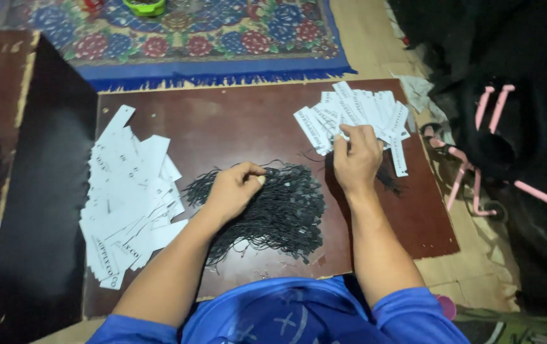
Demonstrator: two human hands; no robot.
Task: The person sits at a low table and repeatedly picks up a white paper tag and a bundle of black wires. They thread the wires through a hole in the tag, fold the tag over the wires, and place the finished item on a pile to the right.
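A heap of black string loops lies in the middle of a dark brown board. My left hand rests on the heap's left side, fingers pinched on a black string. My right hand reaches to a fanned pile of white paper tags at the board's far right and pinches one tag's edge. A second, larger pile of white tags is spread over the board's left side.
A dark cabinet or box stands along the left. A patterned blue rug lies beyond the board, with a green object on it. Black bags with pink straps sit on the floor at the right.
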